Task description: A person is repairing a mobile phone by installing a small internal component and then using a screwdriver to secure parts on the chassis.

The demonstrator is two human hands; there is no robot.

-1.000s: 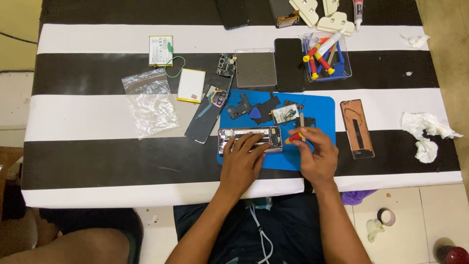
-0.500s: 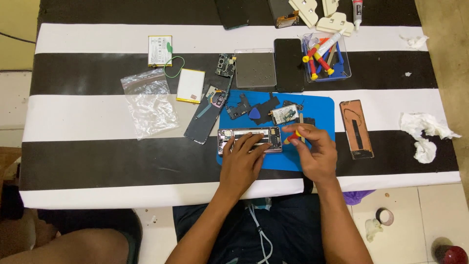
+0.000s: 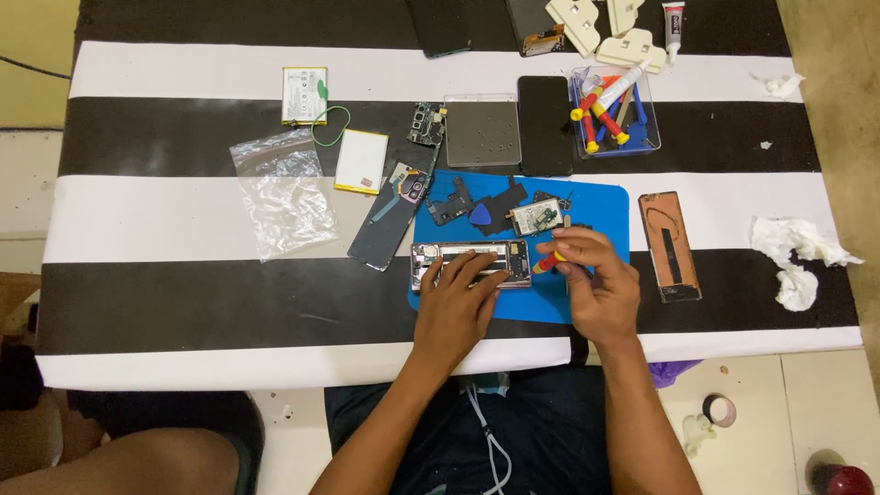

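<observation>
Head view: an opened phone chassis (image 3: 469, 263) is seen lying lengthwise on the blue work mat (image 3: 600, 206), at 12 o'clock from the seated person. The left hand (image 3: 458, 302) is laid flat on the chassis, fingers spread, nothing grasped. A small red-and-yellow screwdriver (image 3: 548, 262) is pinched between thumb and fingertips of the right hand (image 3: 591, 280), its tip at the chassis's 3 o'clock end. A clear tool tray (image 3: 612, 110) is noted at 1 o'clock, a crumpled plastic bag (image 3: 282, 192) at 10 o'clock.
</observation>
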